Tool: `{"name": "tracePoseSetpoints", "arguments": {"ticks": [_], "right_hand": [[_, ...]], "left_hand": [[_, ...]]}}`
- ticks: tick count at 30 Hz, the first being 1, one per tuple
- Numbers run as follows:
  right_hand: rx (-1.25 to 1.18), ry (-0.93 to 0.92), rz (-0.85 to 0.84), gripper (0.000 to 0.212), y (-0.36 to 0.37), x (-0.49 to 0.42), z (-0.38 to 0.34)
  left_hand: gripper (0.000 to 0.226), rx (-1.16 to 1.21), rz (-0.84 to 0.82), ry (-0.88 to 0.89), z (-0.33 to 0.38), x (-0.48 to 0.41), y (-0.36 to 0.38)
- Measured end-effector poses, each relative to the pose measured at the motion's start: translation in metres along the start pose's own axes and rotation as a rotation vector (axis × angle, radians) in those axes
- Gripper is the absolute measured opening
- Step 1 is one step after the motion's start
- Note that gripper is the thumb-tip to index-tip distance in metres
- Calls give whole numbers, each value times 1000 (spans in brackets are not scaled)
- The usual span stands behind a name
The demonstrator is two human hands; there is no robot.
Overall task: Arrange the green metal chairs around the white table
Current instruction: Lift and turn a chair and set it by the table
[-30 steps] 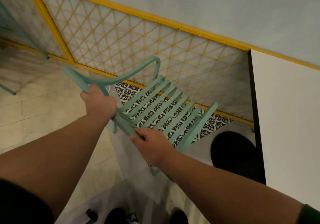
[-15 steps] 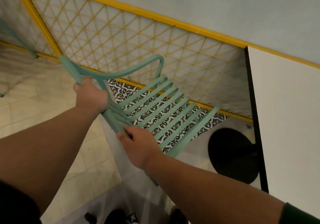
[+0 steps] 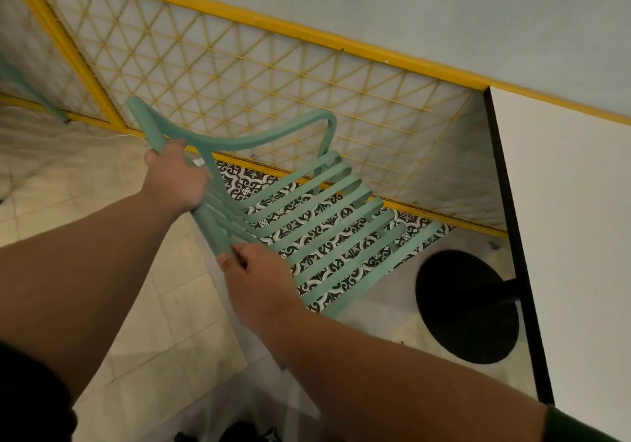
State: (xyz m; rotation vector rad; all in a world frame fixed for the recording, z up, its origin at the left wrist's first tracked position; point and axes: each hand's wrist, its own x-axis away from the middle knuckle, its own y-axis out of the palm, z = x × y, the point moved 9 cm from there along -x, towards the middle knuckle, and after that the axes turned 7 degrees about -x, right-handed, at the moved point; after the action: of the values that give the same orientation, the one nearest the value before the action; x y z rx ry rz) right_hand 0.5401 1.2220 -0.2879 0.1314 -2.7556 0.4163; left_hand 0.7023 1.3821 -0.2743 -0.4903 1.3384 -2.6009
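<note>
The chair point(image 3: 307, 223) is sitting beside the wall grille point(image 3: 259, 76), just left of the tabletop point(image 3: 563, 202) and its black base point(image 3: 467, 308). Both hands are gripping its back: left hand point(image 3: 176, 178) closing around the top rail by the armrest, right hand point(image 3: 259, 277) clamping the lower slats. Looks like the placing step, chair being steered toward the tabletop. Next move probably needs swinging it to face the tabletop edge without clipping the base or grille.

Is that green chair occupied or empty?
Empty: patterned floor tiles show between the bare slats of the green chair; both hands grip its back edge.
</note>
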Motion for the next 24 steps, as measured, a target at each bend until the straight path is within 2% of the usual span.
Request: {"name": "tracePoseSetpoints", "arguments": {"ticks": [6, 13, 16, 18, 20, 24], "right_hand": [[26, -48, 48, 28, 16, -11, -10], [94, -108, 39, 33, 15, -16, -16], [79, -98, 18, 29, 14, -14, -17], [24, -48, -36, 27, 10, -16, -8], [-9, 14, -82, 34, -2, -15, 15], [67, 50, -54, 46, -48, -10, 67]], "left_hand": [[63, -54, -42, 49, 1, -29, 1], [70, -154, 23, 20, 4, -21, -3], [74, -212, 163, 19, 12, 7, -13], [80, -72, 130, 22, 12, 38, -3], [82, 66, 70, -34, 2, 75, 14], [88, 12, 29, -40, -4, 144, 42]]}}
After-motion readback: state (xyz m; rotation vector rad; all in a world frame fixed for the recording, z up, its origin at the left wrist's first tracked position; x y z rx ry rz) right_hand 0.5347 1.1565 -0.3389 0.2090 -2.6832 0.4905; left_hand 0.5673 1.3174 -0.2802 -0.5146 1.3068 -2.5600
